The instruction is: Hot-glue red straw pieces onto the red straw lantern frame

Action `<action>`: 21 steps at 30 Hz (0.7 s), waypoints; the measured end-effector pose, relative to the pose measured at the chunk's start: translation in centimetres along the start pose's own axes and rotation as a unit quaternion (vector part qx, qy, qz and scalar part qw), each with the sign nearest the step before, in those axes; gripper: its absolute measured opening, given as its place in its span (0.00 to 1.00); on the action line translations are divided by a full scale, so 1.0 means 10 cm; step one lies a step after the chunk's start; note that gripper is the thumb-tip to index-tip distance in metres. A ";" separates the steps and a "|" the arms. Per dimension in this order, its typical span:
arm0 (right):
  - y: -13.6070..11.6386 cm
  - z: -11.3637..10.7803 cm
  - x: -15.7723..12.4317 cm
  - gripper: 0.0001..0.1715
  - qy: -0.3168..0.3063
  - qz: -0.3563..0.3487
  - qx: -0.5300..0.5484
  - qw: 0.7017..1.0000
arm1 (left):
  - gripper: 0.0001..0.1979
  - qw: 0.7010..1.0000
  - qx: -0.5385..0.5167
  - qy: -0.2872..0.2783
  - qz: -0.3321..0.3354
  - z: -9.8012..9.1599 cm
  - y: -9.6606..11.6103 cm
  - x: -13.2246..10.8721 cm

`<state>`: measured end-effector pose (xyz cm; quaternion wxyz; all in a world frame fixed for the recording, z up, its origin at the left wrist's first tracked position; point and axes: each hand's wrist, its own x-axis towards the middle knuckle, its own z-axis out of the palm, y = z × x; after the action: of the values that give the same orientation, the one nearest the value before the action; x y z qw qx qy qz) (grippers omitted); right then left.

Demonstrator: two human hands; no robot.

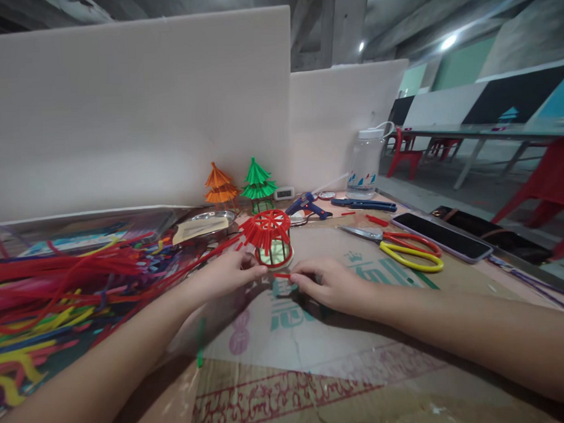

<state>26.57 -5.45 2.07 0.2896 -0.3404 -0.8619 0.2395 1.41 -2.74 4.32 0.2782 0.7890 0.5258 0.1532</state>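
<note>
A small red pavilion model (pixel 267 232) stands in the middle of the work surface. It has a partly covered strip roof, thin dark posts and a round base with a red rim. My left hand (pixel 233 272) is closed at the left edge of that base, thumb in front and curled fingers beside it. Between the thumb and fingers of my right hand (pixel 328 284) is a short red pipe cleaner piece (pixel 282 275), just in front of the base. Behind the model are a finished-looking orange pavilion (pixel 220 186) and a green one (pixel 257 184), each with a two-tier roof.
Many coloured pipe cleaners (pixel 57 275) cover the left side. A metal dish (pixel 212 221), glue gun (pixel 307 205), blue cutter (pixel 364 205) and clear bottle (pixel 365 162) stand behind. Scissors (pixel 410 250) and a phone (pixel 442 235) lie right. White panels (pixel 135 112) close off the back.
</note>
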 end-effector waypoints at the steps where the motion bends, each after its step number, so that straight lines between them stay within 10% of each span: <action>1: 0.00 0.00 0.00 0.17 0.007 0.001 -0.002 1.000 | 0.21 0.999 0.003 0.044 0.008 -0.01 -0.04 0.02; 5: 0.01 0.00 0.02 0.16 0.010 -0.004 0.001 1.000 | 0.25 0.985 -0.066 0.155 0.035 0.03 -0.17 0.11; 21: 0.09 -0.10 0.04 0.11 -0.053 -0.063 -0.261 0.962 | 0.20 0.950 -0.157 0.233 0.139 0.36 -0.24 0.21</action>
<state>27.38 -4.35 2.32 0.1592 -0.3363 -0.9282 0.0053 2.41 -1.17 -0.12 0.2447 0.7429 0.4302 0.4507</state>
